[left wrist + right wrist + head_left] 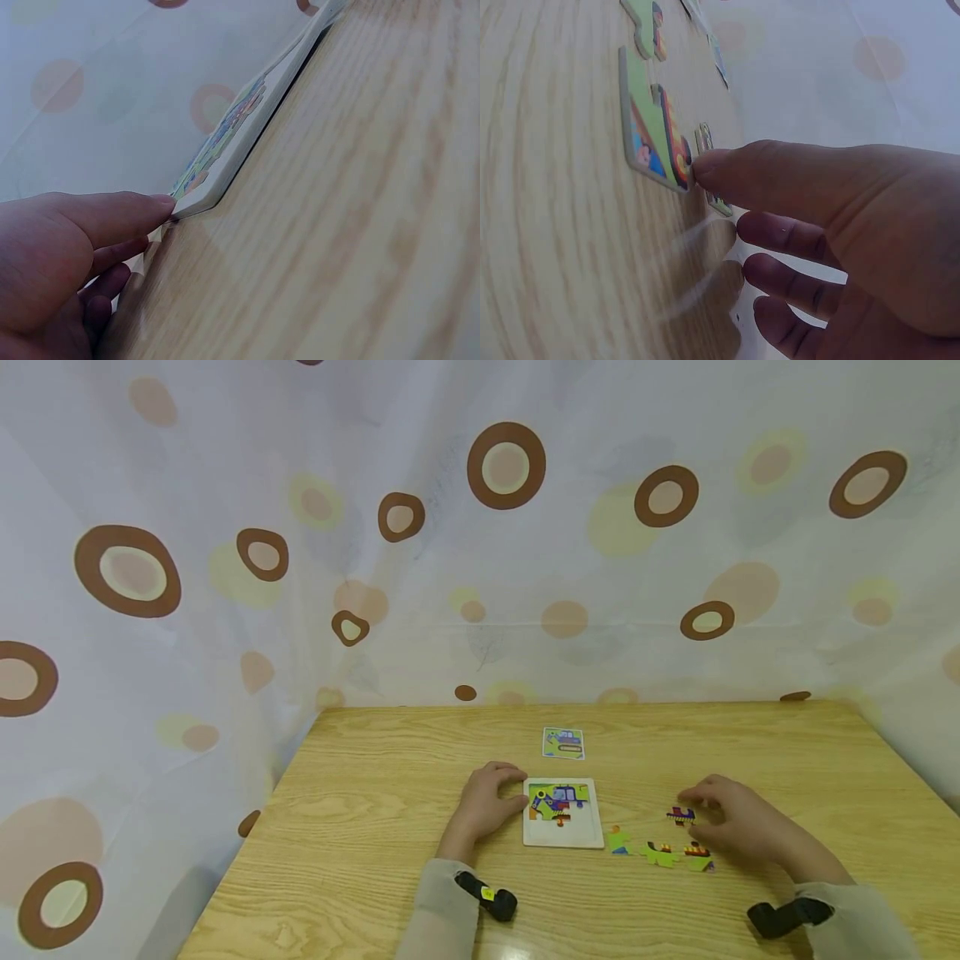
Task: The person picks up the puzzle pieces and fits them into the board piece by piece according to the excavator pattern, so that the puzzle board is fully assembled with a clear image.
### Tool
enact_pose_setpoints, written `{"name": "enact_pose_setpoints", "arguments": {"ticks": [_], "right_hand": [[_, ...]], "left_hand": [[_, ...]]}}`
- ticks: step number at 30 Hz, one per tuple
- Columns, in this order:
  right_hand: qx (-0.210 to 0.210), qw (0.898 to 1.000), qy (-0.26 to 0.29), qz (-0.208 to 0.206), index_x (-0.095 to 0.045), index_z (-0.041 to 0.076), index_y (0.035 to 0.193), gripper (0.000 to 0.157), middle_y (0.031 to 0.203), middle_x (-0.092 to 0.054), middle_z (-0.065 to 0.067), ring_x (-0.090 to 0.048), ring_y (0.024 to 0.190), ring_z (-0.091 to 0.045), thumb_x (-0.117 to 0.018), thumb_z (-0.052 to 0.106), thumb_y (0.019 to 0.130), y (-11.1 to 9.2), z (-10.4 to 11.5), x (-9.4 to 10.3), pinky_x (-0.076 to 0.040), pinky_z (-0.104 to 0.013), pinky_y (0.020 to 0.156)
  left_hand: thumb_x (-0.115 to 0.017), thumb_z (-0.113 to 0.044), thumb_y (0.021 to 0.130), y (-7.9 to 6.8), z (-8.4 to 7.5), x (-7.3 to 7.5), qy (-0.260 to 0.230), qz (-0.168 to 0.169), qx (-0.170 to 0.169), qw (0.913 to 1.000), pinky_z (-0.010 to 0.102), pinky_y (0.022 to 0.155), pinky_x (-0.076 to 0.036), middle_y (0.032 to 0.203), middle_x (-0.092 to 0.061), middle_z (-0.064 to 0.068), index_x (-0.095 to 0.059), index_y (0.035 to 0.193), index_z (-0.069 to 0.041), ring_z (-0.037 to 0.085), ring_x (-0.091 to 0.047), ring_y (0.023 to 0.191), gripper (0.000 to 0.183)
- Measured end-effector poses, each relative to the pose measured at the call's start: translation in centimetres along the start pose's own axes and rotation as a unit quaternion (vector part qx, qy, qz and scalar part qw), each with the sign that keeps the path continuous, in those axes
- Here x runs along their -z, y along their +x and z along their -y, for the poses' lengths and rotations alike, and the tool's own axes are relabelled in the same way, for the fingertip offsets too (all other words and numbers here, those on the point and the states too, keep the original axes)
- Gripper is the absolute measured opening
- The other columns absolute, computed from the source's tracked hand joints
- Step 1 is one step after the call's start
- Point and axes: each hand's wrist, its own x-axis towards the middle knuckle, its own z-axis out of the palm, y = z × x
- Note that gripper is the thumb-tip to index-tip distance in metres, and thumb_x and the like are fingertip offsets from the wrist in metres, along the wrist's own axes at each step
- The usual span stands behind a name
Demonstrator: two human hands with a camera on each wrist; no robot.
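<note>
Puzzle tray [581, 833] flat on the wooden table [360, 810], partly filled: digger pieces across its upper part, bare white below. Picture card [562, 743] lies just beyond it, showing a digger.

Left hand [483, 803] at the tray's left edge, thumb and fingers apart and loosely bent. Head view gives thumb and forefinger near the upper left corner. Left wrist view adds the tray's thickness and the thumb tip against its edge, other fingers curved below the thumb; the loose pieces do not show there.

Right hand [742, 820] well to the right of the tray, thumb and forefinger spread around a purple piece [681, 816]. From above, the piece sits between the two tips; whether either touches it, I cannot tell. Right wrist view shows the remaining fingers bent and separated, and the thumb tip beside a corner piece [652, 135] with a blue-and-pink corner, a detail too small to read from the head.

Also loose, between tray and right hand: a green-and-orange piece [617, 841] just beside the tray, then a green-and-red piece [660, 855].

Behind the table, a spotted curtain [427, 568].
</note>
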Motion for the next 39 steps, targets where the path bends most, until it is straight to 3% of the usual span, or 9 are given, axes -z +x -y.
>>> {"name": "enact_pose_setpoints", "arguments": {"ticks": [16,24,34,39], "right_hand": [[0.0,1.0,-0.011,-0.017,-0.069,0.008,0.118,0.033,0.106,-0.06,0.006,-0.057,0.092,-0.013,-0.076,0.016,0.087,0.3,-1.0,-0.8,-0.053,-0.033,0.077],[-0.019,1.0,0.006,-0.008,-0.068,0.006,0.12,0.036,0.105,-0.06,0.003,-0.06,0.1,-0.022,-0.075,0.019,0.087,0.5,-0.8,-0.7,-0.053,-0.037,0.083],[-0.016,0.999,0.037,-0.004,-0.068,0.005,0.12,0.037,0.102,-0.059,0.001,-0.058,0.087,-0.011,-0.075,0.023,0.088,1.1,-0.2,-0.4,-0.052,-0.029,0.07],[-0.009,0.999,0.044,-0.011,-0.07,0.009,0.115,0.033,0.101,-0.06,0.002,-0.058,0.091,-0.013,-0.077,0.024,0.087,1.5,0.6,-0.6,-0.052,-0.029,0.071]], "left_hand": [[-0.071,-0.022,0.091,0.1,0.2,-0.1,0.004,0.002,-0.005,1.0,0.048,0.108,-0.035,0.132,-0.057,0.003,-0.069,0.124,-0.014,0.03,-0.046,0.127,0.034],[-0.071,-0.022,0.092,0.0,0.3,-0.1,0.007,0.004,-0.002,1.0,0.048,0.108,-0.034,0.132,-0.057,0.002,-0.068,0.124,-0.014,0.031,-0.046,0.128,0.033],[-0.071,-0.022,0.092,0.0,0.2,-0.2,0.006,0.004,-0.004,1.0,0.049,0.109,-0.034,0.133,-0.056,0.002,-0.068,0.125,-0.014,0.031,-0.045,0.129,0.034],[-0.071,-0.022,0.092,0.0,0.2,-0.1,0.007,0.0,-0.005,1.0,0.048,0.108,-0.034,0.131,-0.057,0.002,-0.069,0.124,-0.014,0.03,-0.046,0.127,0.033]]}}
